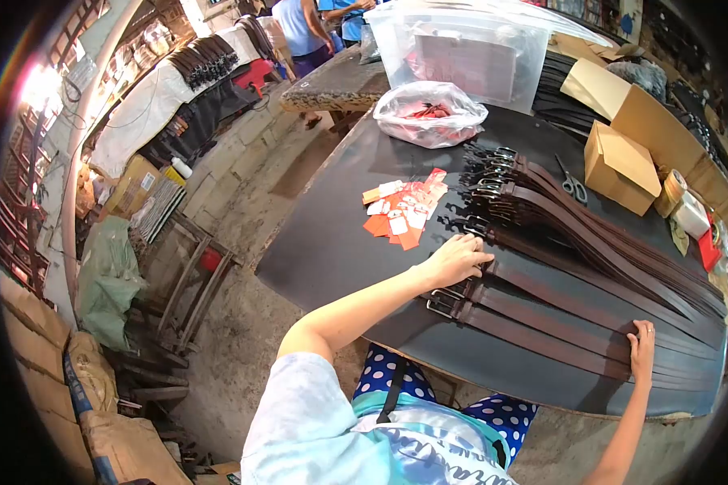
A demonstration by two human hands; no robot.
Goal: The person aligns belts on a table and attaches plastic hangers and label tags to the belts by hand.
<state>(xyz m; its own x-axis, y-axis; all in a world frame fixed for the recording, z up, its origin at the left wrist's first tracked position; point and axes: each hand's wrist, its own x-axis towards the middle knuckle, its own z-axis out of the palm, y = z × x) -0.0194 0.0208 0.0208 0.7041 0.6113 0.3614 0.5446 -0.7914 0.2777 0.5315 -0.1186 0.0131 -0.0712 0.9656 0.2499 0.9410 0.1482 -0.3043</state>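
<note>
Dark brown leather belts lie side by side across the black tabletop (323,202), buckles to the left. My left hand (457,257) is curled over the buckle end of one belt (542,297); its fingers partly cover the buckle. Farther right along that belt, my right hand (642,352) has its fingers closed at the strap, a ring on one finger. Nearest me is another belt (534,338) with a silver buckle (441,302). Beyond my hands, a thick stack of belts (574,206) carries black hooks at its buckle ends.
Red and orange tags (404,212) lie in a pile left of the buckles. Behind them sit a plastic bag (430,115) and a clear bin (469,48). Scissors (573,184) lie near a cardboard box (620,167). Two people (306,32) are in the background.
</note>
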